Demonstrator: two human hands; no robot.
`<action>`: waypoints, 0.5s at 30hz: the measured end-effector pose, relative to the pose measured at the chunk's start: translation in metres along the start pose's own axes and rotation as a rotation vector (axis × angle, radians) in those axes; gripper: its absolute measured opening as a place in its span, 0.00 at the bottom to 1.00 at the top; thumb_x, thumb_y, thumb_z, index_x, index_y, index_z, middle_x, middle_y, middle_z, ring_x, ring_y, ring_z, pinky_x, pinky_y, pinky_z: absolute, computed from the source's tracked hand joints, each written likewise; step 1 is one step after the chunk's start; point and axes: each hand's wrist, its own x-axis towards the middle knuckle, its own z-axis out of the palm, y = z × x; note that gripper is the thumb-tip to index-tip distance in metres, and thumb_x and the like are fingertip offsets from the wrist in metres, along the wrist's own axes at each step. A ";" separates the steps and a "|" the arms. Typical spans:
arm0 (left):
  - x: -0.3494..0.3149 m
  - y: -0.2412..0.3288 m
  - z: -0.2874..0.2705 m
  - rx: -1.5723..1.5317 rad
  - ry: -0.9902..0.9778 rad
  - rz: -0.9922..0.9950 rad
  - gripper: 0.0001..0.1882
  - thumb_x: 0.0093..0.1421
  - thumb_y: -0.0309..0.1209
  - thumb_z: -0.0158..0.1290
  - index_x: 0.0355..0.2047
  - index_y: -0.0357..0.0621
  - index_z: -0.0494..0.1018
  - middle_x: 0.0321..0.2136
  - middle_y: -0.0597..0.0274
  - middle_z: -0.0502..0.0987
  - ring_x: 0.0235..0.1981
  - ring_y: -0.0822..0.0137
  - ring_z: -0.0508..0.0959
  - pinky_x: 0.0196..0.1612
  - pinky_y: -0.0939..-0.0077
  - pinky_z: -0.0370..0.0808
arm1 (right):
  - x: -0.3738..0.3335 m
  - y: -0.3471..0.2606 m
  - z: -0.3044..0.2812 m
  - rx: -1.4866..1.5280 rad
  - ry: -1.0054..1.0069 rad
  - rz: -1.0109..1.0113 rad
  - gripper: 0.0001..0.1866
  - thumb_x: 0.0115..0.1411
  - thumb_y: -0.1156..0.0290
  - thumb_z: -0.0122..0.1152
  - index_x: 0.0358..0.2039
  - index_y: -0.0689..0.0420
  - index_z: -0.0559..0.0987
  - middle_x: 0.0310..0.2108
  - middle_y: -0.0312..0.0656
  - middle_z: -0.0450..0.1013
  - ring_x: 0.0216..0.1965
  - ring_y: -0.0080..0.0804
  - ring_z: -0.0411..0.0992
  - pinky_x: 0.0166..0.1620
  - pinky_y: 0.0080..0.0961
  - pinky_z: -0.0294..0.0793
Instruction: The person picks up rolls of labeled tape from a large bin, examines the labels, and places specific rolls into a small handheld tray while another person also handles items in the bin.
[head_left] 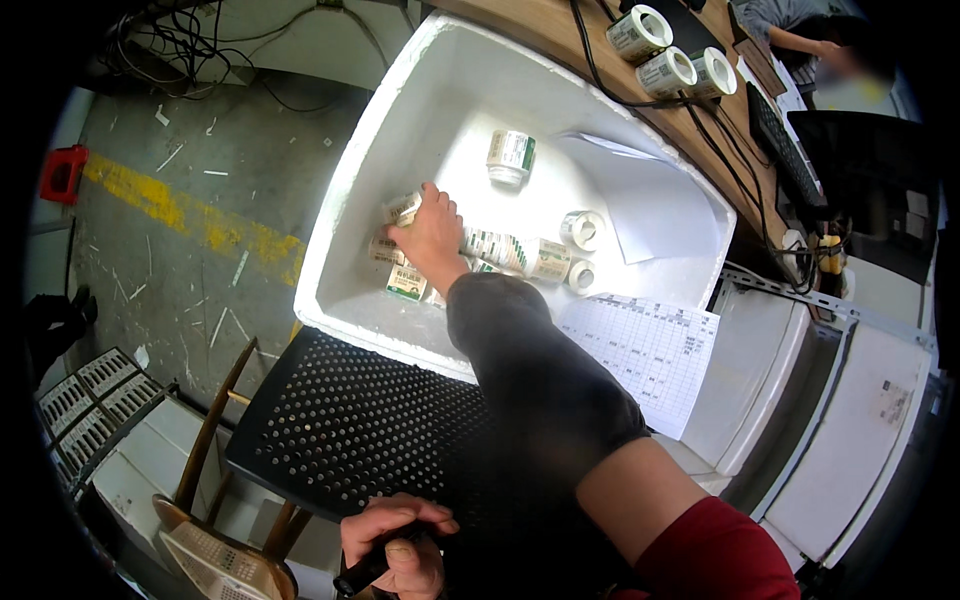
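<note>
My right hand reaches down into a large white foam box, its fingers closed around a small white-and-green label roll near the box's left wall. Beside and under the hand lie several more label rolls, among them one with a green edge and a row of thin rolls. A separate label roll sits farther back on the box floor. Low in view, my left hand is wrapped round a black handle-like object whose full shape is hidden.
Paper sheets lean inside the box, and a printed table sheet lies over its near right edge. A black perforated stool or chair seat is in front. Label rolls and cables lie on the wooden desk; another person sits beyond.
</note>
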 end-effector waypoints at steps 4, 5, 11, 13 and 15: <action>0.001 0.001 0.002 -0.023 0.010 -0.014 0.12 0.63 0.35 0.48 0.39 0.38 0.67 0.25 0.47 0.73 0.20 0.63 0.73 0.21 0.75 0.73 | -0.001 0.017 -0.008 0.094 -0.050 -0.033 0.39 0.38 0.65 0.72 0.50 0.62 0.64 0.46 0.50 0.66 0.50 0.45 0.64 0.53 0.38 0.64; 0.001 0.002 0.002 -0.028 0.012 -0.024 0.12 0.63 0.35 0.48 0.39 0.38 0.67 0.25 0.47 0.73 0.20 0.62 0.73 0.22 0.75 0.73 | 0.000 0.021 -0.010 0.138 -0.066 -0.024 0.39 0.38 0.66 0.72 0.50 0.62 0.65 0.46 0.50 0.66 0.50 0.45 0.64 0.53 0.37 0.65; 0.003 0.002 0.001 -0.015 -0.013 -0.023 0.14 0.62 0.37 0.49 0.39 0.38 0.67 0.25 0.47 0.73 0.20 0.63 0.73 0.22 0.76 0.73 | -0.005 0.038 -0.015 0.290 -0.008 -0.046 0.35 0.40 0.71 0.71 0.47 0.63 0.62 0.46 0.52 0.64 0.48 0.49 0.66 0.51 0.37 0.68; 0.004 0.002 0.002 -0.012 -0.009 -0.035 0.14 0.62 0.38 0.49 0.39 0.38 0.67 0.25 0.47 0.73 0.20 0.63 0.73 0.22 0.76 0.73 | -0.005 0.041 -0.016 0.344 0.008 -0.021 0.35 0.41 0.72 0.70 0.47 0.62 0.60 0.46 0.52 0.63 0.47 0.49 0.67 0.50 0.37 0.69; 0.003 0.003 0.002 -0.008 -0.005 -0.036 0.15 0.62 0.38 0.50 0.39 0.38 0.67 0.25 0.47 0.73 0.20 0.63 0.73 0.22 0.76 0.73 | -0.008 0.041 -0.016 0.322 0.011 -0.048 0.35 0.42 0.73 0.70 0.47 0.62 0.60 0.46 0.52 0.63 0.47 0.50 0.67 0.49 0.37 0.69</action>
